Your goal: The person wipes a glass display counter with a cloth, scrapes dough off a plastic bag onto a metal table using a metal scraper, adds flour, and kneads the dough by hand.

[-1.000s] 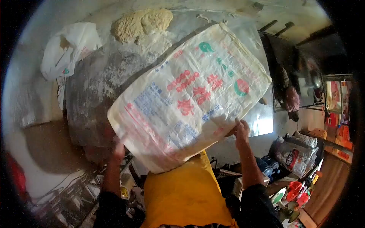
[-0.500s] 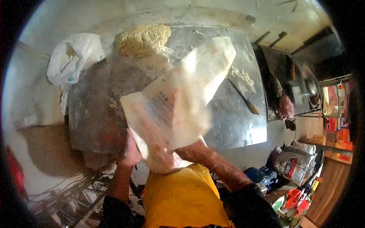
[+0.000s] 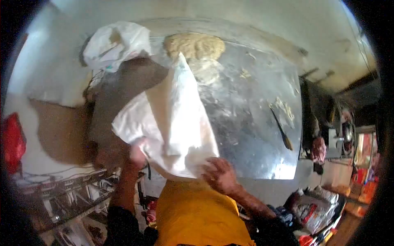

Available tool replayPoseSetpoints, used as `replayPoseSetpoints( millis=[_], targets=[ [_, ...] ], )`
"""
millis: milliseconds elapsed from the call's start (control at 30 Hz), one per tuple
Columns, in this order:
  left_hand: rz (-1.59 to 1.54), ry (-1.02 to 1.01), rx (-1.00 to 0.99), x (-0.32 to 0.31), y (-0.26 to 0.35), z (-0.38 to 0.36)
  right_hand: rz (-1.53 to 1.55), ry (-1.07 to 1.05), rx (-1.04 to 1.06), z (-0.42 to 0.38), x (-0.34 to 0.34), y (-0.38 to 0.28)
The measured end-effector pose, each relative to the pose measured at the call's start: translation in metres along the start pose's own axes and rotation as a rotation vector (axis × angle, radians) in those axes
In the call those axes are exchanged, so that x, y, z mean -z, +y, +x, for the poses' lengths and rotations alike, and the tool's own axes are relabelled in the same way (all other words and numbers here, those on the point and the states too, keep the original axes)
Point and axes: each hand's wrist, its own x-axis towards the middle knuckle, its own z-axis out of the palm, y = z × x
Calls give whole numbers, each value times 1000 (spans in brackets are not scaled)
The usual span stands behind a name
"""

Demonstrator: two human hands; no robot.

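A white flour sack (image 3: 174,131) hangs in front of me above the steel worktop, its far end folded up to a point. My left hand (image 3: 138,155) is closed on the sack's near left edge. At the lower right of the sack, my right hand (image 3: 221,175) grips the edge with bent fingers. Behind it, a large lump of dough (image 3: 196,44) lies at the worktop's back edge, with loose flour (image 3: 205,71) just in front.
The steel worktop (image 3: 254,127) carries a brush (image 3: 284,137) and dough scraps (image 3: 284,110) on the right. A crumpled white plastic bag (image 3: 119,43) sits at the back left. Packed bags (image 3: 314,209) stand low on the right.
The sack has turned so its printed face no longer shows, and it sits further left and lower against the worktop. My right hand has come out from beneath it to its right edge.
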Motion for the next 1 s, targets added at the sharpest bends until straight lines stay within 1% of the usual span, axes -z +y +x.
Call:
replayPoseSetpoints(
  millis=[33, 67, 133, 167, 233, 267, 333, 367, 433, 467, 533, 567, 633, 667, 700, 767, 800, 867, 933, 1000],
  targets=[
    [-89, 37, 98, 36, 0, 13, 90, 45, -115, -11, -6, 11],
    [-154, 103, 157, 75, 0, 25, -25, 16, 56, -21, -10, 34],
    [-200, 269, 192, 153, -12, 41, 93, 110, -121, -25, -15, 44],
    [-183, 356, 187, 194, -21, 48, 99, 103, -100, -18, -13, 40],
    [-114, 529, 154, 270, -48, 64, 162, -35, -353, -2, -7, 26],
    [-80, 605, 142, 304, -66, 70, 162, -38, -340, 2, -18, 28],
    [-7, 739, 113, 367, -107, 85, -154, 0, -175, 12, -46, 31],
    [27, 782, 101, 396, -129, 92, -157, 7, -167, 23, -55, 23],
    [87, 841, 89, 447, -176, 107, -115, -41, -236, 47, -72, 4],
    [121, 854, 89, 469, -200, 116, -124, -40, -229, 58, -82, -4],
    [191, 852, 87, 502, -251, 137, -132, -101, -355, 74, -105, -21],
    [230, 837, 89, 514, -277, 152, -136, -103, -357, 82, -115, -32],
    [299, 774, 77, 520, -335, 177, -58, -127, -431, 97, -132, -50],
    [333, 733, 76, 514, -364, 190, -68, -143, -484, 98, -143, -53],
    [367, 691, 73, 503, -398, 199, -79, -139, -495, 98, -152, -55],
    [427, 586, 67, 466, -462, 204, -142, -168, -506, 98, -163, -60],
    [454, 524, 62, 442, -494, 200, -28, -207, -675, 101, -163, -68],
    [503, 404, 50, 394, -555, 181, -86, -240, -695, 116, -153, -86],
    [568, 286, -23, 355, -599, 155, -125, -290, -723, 123, -148, -92],
    [685, 206, -210, 330, -638, 135, -137, -287, -720, 125, -147, -88]
  ],
)
